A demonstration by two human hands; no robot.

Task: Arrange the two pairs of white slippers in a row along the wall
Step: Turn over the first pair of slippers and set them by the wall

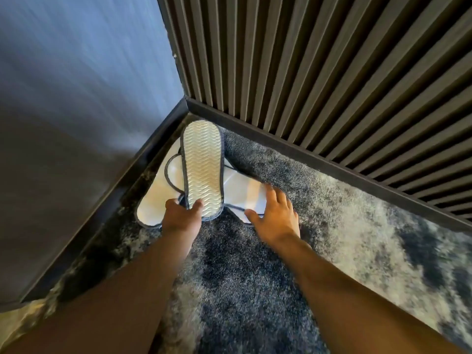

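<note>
Here, left hand (180, 213) gripping slipper (203, 167)

Mottled blue-grey carpet (255, 290); slatted wall (332, 60); smooth grey wall (76, 98)

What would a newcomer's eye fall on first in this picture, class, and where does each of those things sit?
First, the upturned slipper, its pale wavy sole facing the camera, gripped at its near end by the left hand in the corner where two walls meet. Under it lie more white slippers on the mottled dark carpet, with the right hand spread open over one. To the right, the ribbed dark wall panel fills the upper picture.
</note>
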